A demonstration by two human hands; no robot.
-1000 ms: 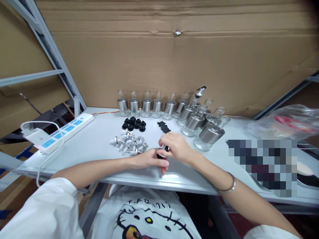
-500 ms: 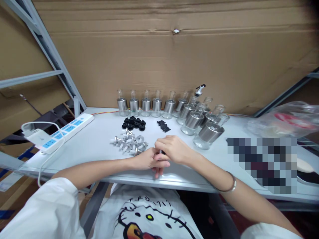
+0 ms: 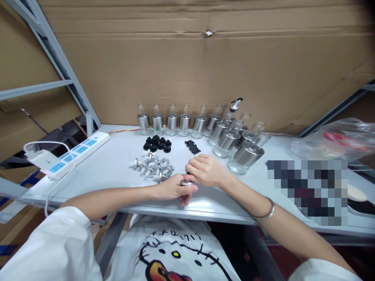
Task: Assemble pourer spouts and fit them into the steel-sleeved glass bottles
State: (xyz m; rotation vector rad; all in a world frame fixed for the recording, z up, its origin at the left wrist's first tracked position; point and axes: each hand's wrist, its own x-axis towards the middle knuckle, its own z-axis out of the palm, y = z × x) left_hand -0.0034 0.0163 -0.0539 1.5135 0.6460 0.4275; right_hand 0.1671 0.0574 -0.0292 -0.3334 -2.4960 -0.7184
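Note:
My left hand (image 3: 176, 187) is closed around a silver pourer spout, whose round metal disc (image 3: 186, 182) shows between the fingers. From above, my right hand (image 3: 205, 170) closes over the same piece, its fingertips on a dark part at the top that is mostly hidden. The two hands touch above the front of the table. Left of them lies a pile of silver pourer spouts (image 3: 152, 168) with pale stems. Behind that pile sit several black stoppers (image 3: 157, 143). Small black lever caps (image 3: 192, 147) lie in a cluster beyond my right hand.
Several glass bottles with steel sleeves (image 3: 184, 121) stand along the back and right; one carries a pourer (image 3: 235, 104). A white power strip (image 3: 80, 154) with a cable is at left. A clear plastic bag (image 3: 334, 140) and a blurred-out item (image 3: 310, 193) lie at right.
My right hand has turned and lifted slightly, and the silver disc between the hands now shows. My left hand stays nearly in place.

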